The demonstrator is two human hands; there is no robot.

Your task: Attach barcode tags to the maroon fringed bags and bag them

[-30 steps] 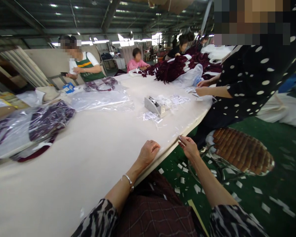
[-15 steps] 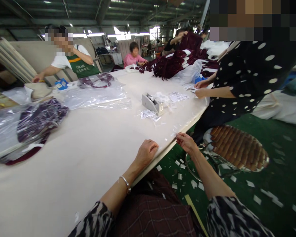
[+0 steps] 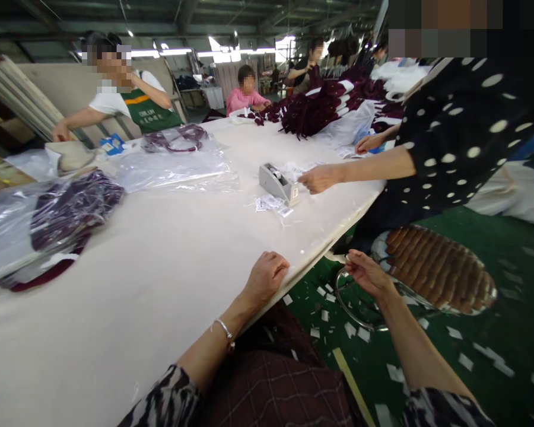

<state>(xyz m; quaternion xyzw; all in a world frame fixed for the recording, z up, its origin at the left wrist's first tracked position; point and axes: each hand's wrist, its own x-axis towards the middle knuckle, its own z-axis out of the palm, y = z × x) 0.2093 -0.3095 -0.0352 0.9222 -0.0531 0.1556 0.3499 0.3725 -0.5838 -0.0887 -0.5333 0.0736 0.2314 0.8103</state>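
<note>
My left hand (image 3: 268, 274) rests on the near edge of the long cream table (image 3: 169, 261), its fingers curled under with nothing visible in them. My right hand (image 3: 365, 271) is off the table edge, over the green floor beside a stool, and pinches a thin white strip (image 3: 336, 257) that runs back to the table edge. A grey tape dispenser (image 3: 277, 183) stands further up the table with small clear packets (image 3: 271, 204) beside it.
A co-worker in a dotted black top reaches a hand (image 3: 318, 177) to the dispenser. A stool with a brown beaded seat (image 3: 436, 267) is at my right. Bagged dark red garments (image 3: 66, 216) lie at left; a pile of dark red garments (image 3: 320, 110) lies far back. Paper scraps litter the floor.
My right hand has pulled away from the table edge to the right, drawing a white strip out. The co-worker's hand has reached over to the tape dispenser. My left hand stays put.
</note>
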